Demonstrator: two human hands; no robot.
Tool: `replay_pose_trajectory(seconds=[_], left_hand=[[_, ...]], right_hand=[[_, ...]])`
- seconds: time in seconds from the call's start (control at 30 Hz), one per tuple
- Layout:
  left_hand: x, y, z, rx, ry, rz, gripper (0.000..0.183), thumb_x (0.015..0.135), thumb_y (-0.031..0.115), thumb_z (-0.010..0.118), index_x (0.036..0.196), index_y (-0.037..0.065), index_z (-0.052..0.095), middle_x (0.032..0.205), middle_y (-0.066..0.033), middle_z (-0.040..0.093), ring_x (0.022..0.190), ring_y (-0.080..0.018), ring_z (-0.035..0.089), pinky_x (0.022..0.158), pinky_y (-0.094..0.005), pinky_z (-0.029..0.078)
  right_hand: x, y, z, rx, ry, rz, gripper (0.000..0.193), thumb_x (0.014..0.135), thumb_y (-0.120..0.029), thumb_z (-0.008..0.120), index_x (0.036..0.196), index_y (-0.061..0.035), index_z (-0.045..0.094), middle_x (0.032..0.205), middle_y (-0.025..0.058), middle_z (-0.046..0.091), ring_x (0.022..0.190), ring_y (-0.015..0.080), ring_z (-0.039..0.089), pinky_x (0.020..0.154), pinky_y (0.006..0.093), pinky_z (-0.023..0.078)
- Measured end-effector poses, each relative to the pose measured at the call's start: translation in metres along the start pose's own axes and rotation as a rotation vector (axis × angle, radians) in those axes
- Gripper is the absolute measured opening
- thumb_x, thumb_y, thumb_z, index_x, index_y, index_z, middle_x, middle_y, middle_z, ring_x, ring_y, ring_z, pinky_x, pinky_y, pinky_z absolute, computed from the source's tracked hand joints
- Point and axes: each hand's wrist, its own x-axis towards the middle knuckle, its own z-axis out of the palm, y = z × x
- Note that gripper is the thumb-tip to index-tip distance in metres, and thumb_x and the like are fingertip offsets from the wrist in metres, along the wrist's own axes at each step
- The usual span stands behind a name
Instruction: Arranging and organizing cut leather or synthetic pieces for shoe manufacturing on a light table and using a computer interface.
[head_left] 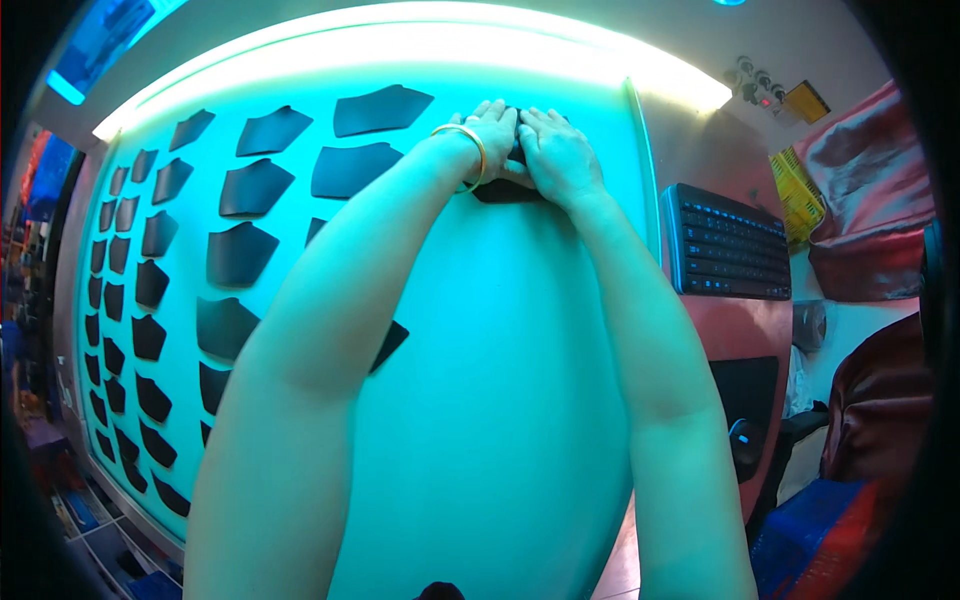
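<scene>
Both my arms reach across the glowing turquoise table to its far side. My left hand (490,138), with a gold bangle (482,158) at the wrist, lies with its fingers stretched out over a dark flat piece. Close beside it, my right hand (560,155) rests flat on the same spot, fingers extended. Part of a dark piece (508,190) shows below the palms, and a strip of dark material shows between the hands; the rest is covered. Left of my hands lie two dark angular pieces (383,110) (352,170), flat and apart from each other.
Rows of similar dark pieces (243,255) in several sizes spread over the left part of the table (480,400). A bright light strip (420,40) runs along the far edge. On the right ledge are a black keyboard (728,242) and a mouse (745,445); reddish shiny fabric (865,200) hangs beyond.
</scene>
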Motion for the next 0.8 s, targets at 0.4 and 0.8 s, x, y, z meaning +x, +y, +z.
replay_pose_trajectory(seconds=[0.4, 0.8], left_hand=[[-0.193, 0.086, 0.113, 0.053, 0.115, 0.006, 0.094, 0.076, 0.039, 0.074, 0.147, -0.001, 0.027, 0.156, -0.0185, 0.023, 0.145, -0.0326, 0.024, 0.112, -0.0541, 0.027], [-0.497, 0.195, 0.202, -0.120, 0.238, 0.151, 0.083, 0.060, 0.040, 0.081, 0.130, 0.011, 0.048, 0.130, -0.0059, 0.047, 0.125, -0.0253, 0.043, 0.099, -0.0428, 0.034]], right_hand=[[-0.196, -0.114, -0.116, 0.143, -0.237, 0.121, 0.047, 0.094, -0.026, 0.048, 0.137, -0.0065, 0.051, 0.145, 0.0110, 0.047, 0.138, 0.0298, 0.038, 0.111, 0.0509, 0.031], [-0.471, -0.239, -0.273, 0.480, -0.353, 0.078, 0.059, 0.075, -0.013, 0.074, 0.129, -0.0001, 0.053, 0.131, 0.0159, 0.054, 0.125, 0.0328, 0.048, 0.102, 0.0435, 0.039]])
